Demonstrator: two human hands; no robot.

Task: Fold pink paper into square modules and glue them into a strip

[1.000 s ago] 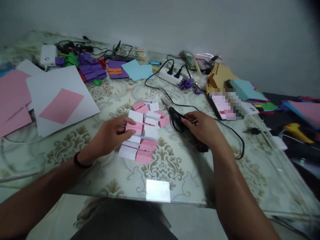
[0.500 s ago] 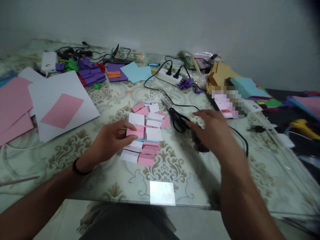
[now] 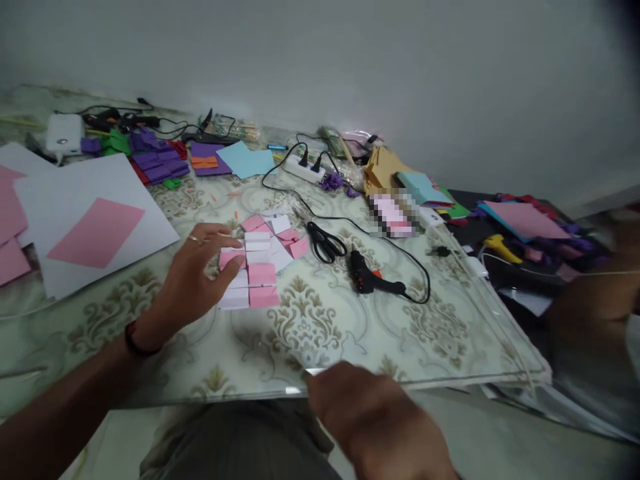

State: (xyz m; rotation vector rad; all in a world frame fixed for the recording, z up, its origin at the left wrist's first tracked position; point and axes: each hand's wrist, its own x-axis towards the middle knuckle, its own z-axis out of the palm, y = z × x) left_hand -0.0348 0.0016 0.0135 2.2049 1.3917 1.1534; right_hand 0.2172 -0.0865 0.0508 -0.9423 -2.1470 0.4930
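1. Left hand (image 3: 187, 283) is open, fingers apart, at the small folded pink and white paper pieces (image 3: 263, 275), near the middle.
2. Right hand (image 3: 373, 417) is blurry on the near side; can't tell its grip.
3. Those are folded; the big white paper sheet (image 3: 127, 190), left, lies flat.

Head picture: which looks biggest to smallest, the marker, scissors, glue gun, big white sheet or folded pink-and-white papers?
1. White sheet
2. Folded papers
3. Glue gun and scissors: too alike to rank
4. Blue marker, though it lies farther away
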